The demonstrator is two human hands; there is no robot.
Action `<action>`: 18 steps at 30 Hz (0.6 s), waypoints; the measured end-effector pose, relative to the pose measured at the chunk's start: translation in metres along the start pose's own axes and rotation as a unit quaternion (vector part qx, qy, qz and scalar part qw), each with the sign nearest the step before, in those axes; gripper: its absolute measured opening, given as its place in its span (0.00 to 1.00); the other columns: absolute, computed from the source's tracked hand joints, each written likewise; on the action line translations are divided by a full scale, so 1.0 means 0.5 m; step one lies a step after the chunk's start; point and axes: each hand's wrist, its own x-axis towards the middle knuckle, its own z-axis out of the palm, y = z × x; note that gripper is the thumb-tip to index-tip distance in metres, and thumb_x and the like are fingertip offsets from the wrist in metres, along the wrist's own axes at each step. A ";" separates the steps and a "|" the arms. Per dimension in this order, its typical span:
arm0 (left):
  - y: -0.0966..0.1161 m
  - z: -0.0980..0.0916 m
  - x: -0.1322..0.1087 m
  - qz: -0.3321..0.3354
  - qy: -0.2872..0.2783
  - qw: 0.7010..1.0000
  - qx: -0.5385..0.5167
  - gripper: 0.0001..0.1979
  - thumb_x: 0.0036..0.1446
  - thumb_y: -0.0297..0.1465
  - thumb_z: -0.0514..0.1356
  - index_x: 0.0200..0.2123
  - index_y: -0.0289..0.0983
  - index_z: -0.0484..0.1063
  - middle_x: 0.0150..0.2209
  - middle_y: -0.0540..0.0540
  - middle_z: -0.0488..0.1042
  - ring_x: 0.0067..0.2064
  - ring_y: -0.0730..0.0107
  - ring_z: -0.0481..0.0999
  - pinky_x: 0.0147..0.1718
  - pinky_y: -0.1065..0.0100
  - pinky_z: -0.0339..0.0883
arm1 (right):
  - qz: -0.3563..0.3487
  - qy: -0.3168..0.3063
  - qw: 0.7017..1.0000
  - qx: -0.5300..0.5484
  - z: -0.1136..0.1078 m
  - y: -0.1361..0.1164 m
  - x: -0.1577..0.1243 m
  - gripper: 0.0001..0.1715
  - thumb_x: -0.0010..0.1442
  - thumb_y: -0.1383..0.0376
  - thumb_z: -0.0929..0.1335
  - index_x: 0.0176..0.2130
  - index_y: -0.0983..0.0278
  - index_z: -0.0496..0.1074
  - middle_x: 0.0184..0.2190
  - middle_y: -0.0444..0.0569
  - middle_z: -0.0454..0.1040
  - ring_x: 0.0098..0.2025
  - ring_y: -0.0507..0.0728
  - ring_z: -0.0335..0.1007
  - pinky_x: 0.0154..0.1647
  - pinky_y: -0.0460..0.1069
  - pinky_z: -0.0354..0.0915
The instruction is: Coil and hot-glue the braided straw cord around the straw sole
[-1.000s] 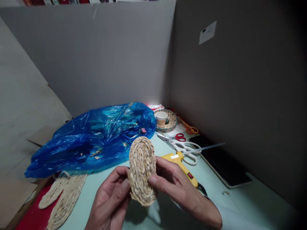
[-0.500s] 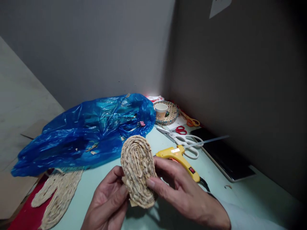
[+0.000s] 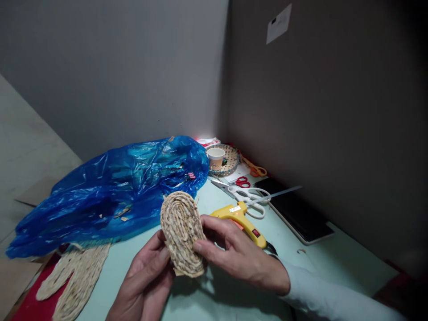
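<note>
An oval coil of braided straw (image 3: 183,232) is held upright above the table, its spiral face turned to me. My left hand (image 3: 143,276) grips its lower left edge, the thumb by a small pale flap. On the right edge, my right hand (image 3: 239,256) pinches the coil, with its thumb on the front face and the other fingers partly behind. A yellow glue gun (image 3: 239,214) with a clear glue stick in it lies just beyond my right hand.
A blue plastic bag (image 3: 110,187) spreads behind, beside braided straw pieces (image 3: 78,276) on red cloth. Farther right are a woven basket (image 3: 232,167) with a paper cup (image 3: 216,158), white scissors (image 3: 249,196), red scissors (image 3: 241,182), orange scissors (image 3: 257,170) and a black tablet (image 3: 297,214).
The view has shifted, so most things appear farther left. Both hands still hold the coil, which looks nearly unchanged in its tilt; more of the right sleeve shows.
</note>
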 end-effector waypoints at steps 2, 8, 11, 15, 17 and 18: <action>0.001 -0.001 -0.003 0.003 -0.006 1.000 0.000 0.14 0.51 0.27 0.69 0.43 0.43 0.83 0.45 0.44 0.84 0.53 0.50 0.78 0.56 0.52 0.70 | -0.003 0.000 1.000 -0.005 0.000 0.002 0.001 0.12 0.64 0.61 0.65 0.30 0.61 0.61 0.30 0.41 0.65 0.32 0.53 0.58 0.33 0.49 0.56; -0.008 -0.007 -0.002 0.032 0.008 0.999 0.003 0.16 0.51 0.27 0.69 0.46 0.42 0.81 0.45 0.44 0.83 0.53 0.50 0.78 0.56 0.53 0.70 | -0.011 0.005 1.000 -0.018 0.007 0.006 -0.001 0.11 0.64 0.63 0.65 0.30 0.60 0.60 0.33 0.43 0.68 0.33 0.53 0.59 0.35 0.50 0.56; -0.015 -0.006 0.002 0.052 0.034 0.998 0.013 0.15 0.52 0.29 0.69 0.46 0.42 0.81 0.46 0.44 0.83 0.53 0.51 0.78 0.56 0.55 0.70 | -0.009 0.030 0.999 -0.018 0.014 0.009 -0.001 0.09 0.64 0.64 0.66 0.31 0.61 0.62 0.32 0.43 0.67 0.33 0.53 0.58 0.36 0.50 0.56; -0.015 0.000 0.007 0.036 0.021 0.999 -0.014 0.15 0.58 0.39 0.65 0.46 0.39 0.81 0.47 0.40 0.82 0.52 0.49 0.78 0.54 0.53 0.71 | 0.005 0.064 0.998 0.009 0.019 0.014 -0.001 0.07 0.66 0.62 0.64 0.36 0.62 0.66 0.31 0.42 0.66 0.33 0.53 0.59 0.34 0.49 0.57; -0.013 0.002 0.006 0.036 0.028 0.999 -0.026 0.18 0.59 0.43 0.62 0.45 0.36 0.81 0.44 0.38 0.82 0.49 0.49 0.79 0.51 0.52 0.74 | 0.011 0.074 0.997 0.026 0.019 0.017 -0.002 0.08 0.67 0.61 0.64 0.37 0.62 0.66 0.32 0.42 0.66 0.33 0.53 0.61 0.33 0.49 0.57; -0.014 0.003 0.004 0.044 0.035 0.998 -0.017 0.18 0.58 0.43 0.63 0.44 0.36 0.81 0.41 0.39 0.83 0.47 0.50 0.80 0.48 0.54 0.75 | 0.013 0.078 0.996 0.031 0.019 0.019 -0.002 0.08 0.67 0.61 0.64 0.37 0.62 0.66 0.32 0.42 0.66 0.33 0.52 0.61 0.33 0.48 0.58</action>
